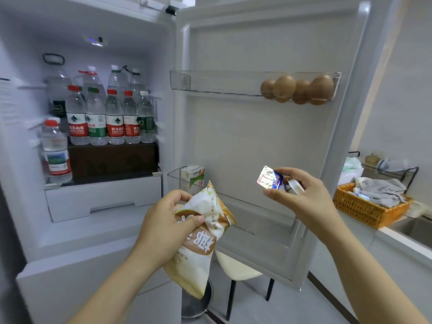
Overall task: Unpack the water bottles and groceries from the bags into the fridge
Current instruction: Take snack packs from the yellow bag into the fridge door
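**Fridge wide open, both hands full**

The fridge (105, 206) is open, with the door (257, 136) swung out toward 3 o'clock. The left hand (163, 228), at 6 o'clock, grips one crumpled brown-and-white bag (201, 242) with the thumb pressed on its front. The bag hangs in front of the door, outside the fridge. The right hand (301, 197), around 4 o'clock, pinches one small silver-and-blue packet (268, 180) between thumb and fingertips, held up in front of the door. There's something white behind those fingers too, can't tell what.

Bottle count: five bottles (105, 118) in the front row at 9 o'clock, standing on a dark box (112, 157). That's three red caps, one green, one white. Behind them are at least four bigger ones, one with a carry handle, but the exact count back there is hard to make out. A lone bottle (56, 150) with a red cap stands lower, at the box's 9 o'clock.

In the door there are four eggs (297, 90) in the top shelf at 2 o'clock and one carton (192, 177) at the left end of the bottom shelf. One orange basket (364, 211) of cloths sits at 4 o'clock, and one stool (236, 267) stands under the door.
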{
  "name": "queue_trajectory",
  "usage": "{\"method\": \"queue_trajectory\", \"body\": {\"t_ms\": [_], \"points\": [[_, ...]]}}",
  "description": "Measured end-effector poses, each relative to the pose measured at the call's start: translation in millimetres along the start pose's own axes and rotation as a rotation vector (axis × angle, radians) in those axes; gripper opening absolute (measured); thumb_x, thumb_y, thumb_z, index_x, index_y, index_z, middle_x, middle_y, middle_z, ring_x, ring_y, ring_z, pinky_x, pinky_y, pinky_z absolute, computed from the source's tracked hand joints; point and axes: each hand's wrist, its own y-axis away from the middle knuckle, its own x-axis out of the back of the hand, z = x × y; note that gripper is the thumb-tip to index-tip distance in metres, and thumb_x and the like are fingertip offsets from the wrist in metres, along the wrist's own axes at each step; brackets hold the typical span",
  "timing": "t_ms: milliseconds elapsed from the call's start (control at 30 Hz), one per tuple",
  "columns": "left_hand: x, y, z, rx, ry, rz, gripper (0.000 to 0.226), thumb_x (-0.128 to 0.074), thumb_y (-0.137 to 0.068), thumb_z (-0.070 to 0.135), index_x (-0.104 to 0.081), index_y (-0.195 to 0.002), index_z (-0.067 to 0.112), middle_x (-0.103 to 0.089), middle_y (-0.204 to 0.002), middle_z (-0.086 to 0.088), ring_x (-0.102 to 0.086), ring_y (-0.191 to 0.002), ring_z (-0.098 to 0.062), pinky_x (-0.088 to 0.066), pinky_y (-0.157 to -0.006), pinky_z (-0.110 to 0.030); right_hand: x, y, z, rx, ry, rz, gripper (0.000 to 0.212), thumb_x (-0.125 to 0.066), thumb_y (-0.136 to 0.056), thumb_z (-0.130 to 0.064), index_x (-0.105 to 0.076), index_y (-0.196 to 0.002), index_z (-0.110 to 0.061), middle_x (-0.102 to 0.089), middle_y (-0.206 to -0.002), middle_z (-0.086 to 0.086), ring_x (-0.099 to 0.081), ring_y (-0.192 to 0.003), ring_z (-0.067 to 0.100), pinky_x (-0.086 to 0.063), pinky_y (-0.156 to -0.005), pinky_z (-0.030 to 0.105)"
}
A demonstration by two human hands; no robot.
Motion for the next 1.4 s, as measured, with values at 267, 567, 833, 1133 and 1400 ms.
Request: {"method": "queue_trajectory", "body": {"t_ms": [267,567,833,1133,1400], "points": [[-17,-91,21,-0.113,-0.259,-0.009,0.021,-0.083,-0.067,0.022,-0.066,-0.08,0.026,-0.07,-0.075,0.012,-0.065,-0.068,-0.002,-0.049,-0.06,-0.024,-22,-66,44,-0.026,0.01,-0.079,0.033,-0.081,-0.072,-0.019,-0.068,-0.1,-0.03,-0.069,-0.093,-0.015,-0.059,-0.078,-0.014,-0.042,-0.064,0.001],[-23,-179,28,-0.215,-0.466,-0.122,0.024,-0.083,-0.065,0.026,-0.07,-0.086,0.024,-0.07,-0.079,0.008,-0.066,-0.076,-0.012,-0.055,-0.075,-0.036,-40,-78,78,-0.124,0.053,-0.052,0.03,-0.081,-0.072,-0.02,-0.065,-0.092,-0.034,-0.066,-0.088,-0.02,-0.057,-0.079,-0.017,-0.039,-0.062,-0.001],[-71,-230,39,-0.564,-0.962,-0.461,0.032,-0.077,-0.072,0.029,-0.067,-0.102,0.025,-0.067,-0.101,0.006,-0.059,-0.092,-0.015,-0.043,-0.069,-0.024,-38,-78,88,-0.224,0.156,-0.023,0.034,-0.082,-0.069,-0.023,-0.069,-0.099,-0.03,-0.069,-0.09,-0.012,-0.06,-0.083,0.001,-0.042,-0.064,0.011],[-84,-235,20,-0.741,-1.058,-0.574,0.032,-0.074,-0.072,0.042,-0.066,-0.098,0.025,-0.062,-0.092,0.009,-0.05,-0.08,-0.011,-0.036,-0.064,-0.023,-39,-78,91,-0.248,0.239,-0.046,0.031,-0.082,-0.068,-0.03,-0.069,-0.095,-0.034,-0.07,-0.088,-0.015,-0.061,-0.08,-0.005,-0.042,-0.061,0.006],[-46,-238,22,-0.651,-0.973,-0.497,0.043,-0.074,-0.069,0.049,-0.06,-0.106,0.031,-0.055,-0.088,0.016,-0.055,-0.086,-0.01,-0.044,-0.068,-0.025,-38,-79,90,-0.273,0.281,-0.049,0.032,-0.082,-0.067,-0.032,-0.068,-0.096,-0.037,-0.069,-0.09,-0.018,-0.06,-0.08,-0.007,-0.041,-0.059,0.007]]}}
